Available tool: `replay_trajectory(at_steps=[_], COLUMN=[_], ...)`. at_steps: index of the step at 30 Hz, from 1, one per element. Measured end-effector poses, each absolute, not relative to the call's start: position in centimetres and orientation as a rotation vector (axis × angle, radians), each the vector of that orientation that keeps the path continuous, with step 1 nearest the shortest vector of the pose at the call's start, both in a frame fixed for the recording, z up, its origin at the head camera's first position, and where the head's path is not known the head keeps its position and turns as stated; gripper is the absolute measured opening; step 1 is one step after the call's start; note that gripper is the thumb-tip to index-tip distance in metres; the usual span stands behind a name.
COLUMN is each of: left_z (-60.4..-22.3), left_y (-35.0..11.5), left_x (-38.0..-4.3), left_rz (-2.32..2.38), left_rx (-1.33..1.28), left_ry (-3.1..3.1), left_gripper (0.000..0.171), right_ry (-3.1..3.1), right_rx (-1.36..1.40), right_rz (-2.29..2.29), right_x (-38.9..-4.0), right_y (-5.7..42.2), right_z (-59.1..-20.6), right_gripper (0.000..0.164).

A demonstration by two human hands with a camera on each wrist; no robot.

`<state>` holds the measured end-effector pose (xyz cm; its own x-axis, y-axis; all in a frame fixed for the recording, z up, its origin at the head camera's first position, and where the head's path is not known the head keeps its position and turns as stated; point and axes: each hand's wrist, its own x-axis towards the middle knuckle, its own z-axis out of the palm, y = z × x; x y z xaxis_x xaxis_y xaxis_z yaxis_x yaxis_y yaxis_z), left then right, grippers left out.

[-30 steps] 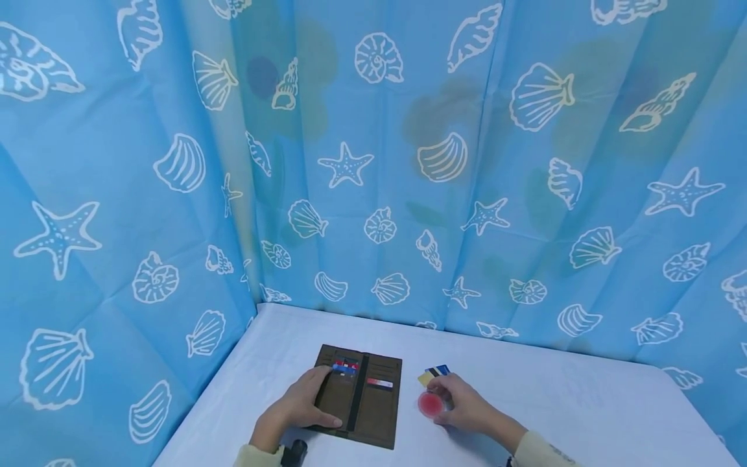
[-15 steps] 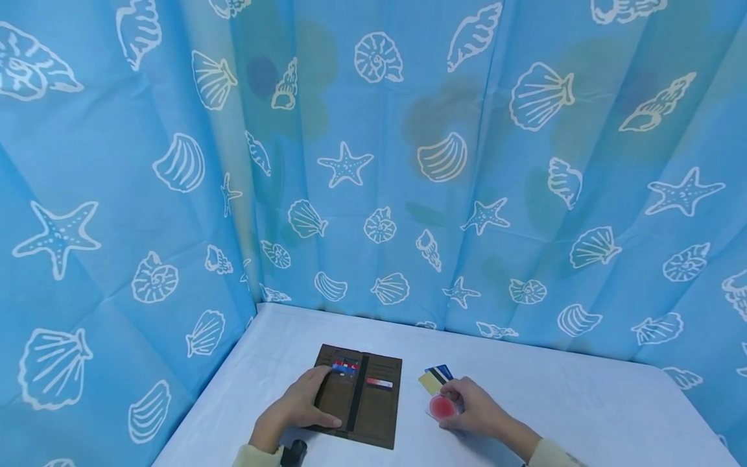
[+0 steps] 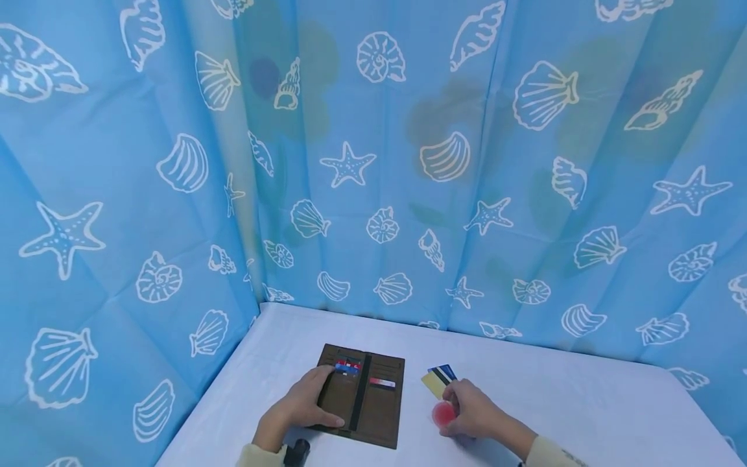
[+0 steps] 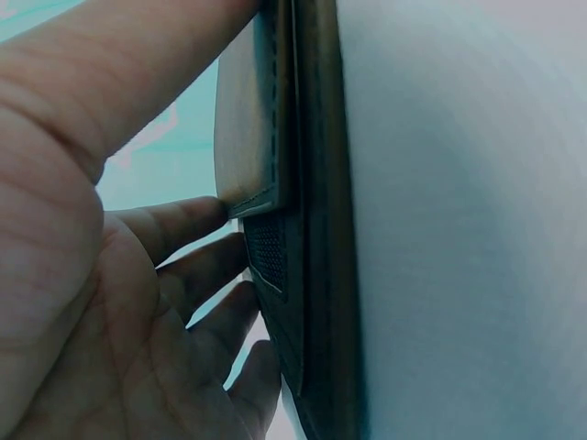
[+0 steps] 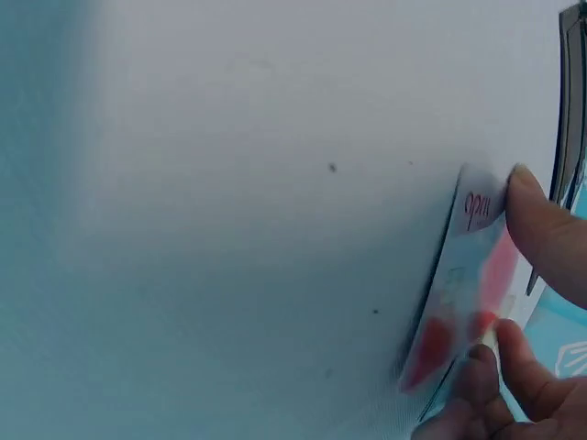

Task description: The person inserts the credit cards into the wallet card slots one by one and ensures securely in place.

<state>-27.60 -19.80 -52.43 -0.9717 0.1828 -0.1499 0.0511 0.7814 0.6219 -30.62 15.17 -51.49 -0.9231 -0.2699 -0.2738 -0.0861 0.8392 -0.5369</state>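
Note:
An open brown long wallet (image 3: 377, 415) lies on the table, with cards (image 3: 347, 368) in its left slots and a card (image 3: 382, 383) in its right side. My left hand (image 3: 303, 399) rests on the wallet's left half, fingers extended and thumb near the bottom edge; its fingertips (image 4: 240, 295) touch the wallet in the left wrist view. To the right, my right hand (image 3: 473, 412) pinches a pale card with a red circle (image 3: 444, 414), which appears bent in the right wrist view. Beyond its fingers lie a yellow card (image 3: 433, 383) and a blue card (image 3: 449, 370), overlapping.
A white cloth covers the table (image 3: 554, 389). Blue curtains (image 3: 362, 259) with white shell prints stand behind and to the left. A black strap with a small dark device (image 3: 297, 452) sits at my left wrist.
My right hand has shifted a little to the right with the red-circle card, uncovering more of the yellow card. The left hand and wallet stay in place.

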Motion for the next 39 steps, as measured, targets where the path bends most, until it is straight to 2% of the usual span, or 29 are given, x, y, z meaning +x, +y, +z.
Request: replay_trajectory(at_steps=[6,15,27,39], left_z=[-52.6,-52.5,-52.1,-52.4], left_y=[-19.8,-19.9,-19.9,-20.0], left_x=[-27.6,-27.6,-27.6,-27.6], left_rz=[0.959,0.96,0.97,0.966], left_rx=[0.181,0.212,0.212,0.214], left_ry=[2.767,2.784,2.767,2.773], left_gripper=[0.107,0.108,0.107,0.107], right_ry=[2.647,2.604,2.67,2.677], right_rx=[-0.265,-0.321,-0.174,-0.132], right_rz=[-0.738,-0.917,-1.212,-1.389], right_x=[-30.4,-31.0,-32.6,-34.3], right_y=[15.1,14.7,13.1,10.9], right_z=[-51.2,-50.4,-50.0,-50.4], right_gripper=[0.063,0.041,0.052,0.046])
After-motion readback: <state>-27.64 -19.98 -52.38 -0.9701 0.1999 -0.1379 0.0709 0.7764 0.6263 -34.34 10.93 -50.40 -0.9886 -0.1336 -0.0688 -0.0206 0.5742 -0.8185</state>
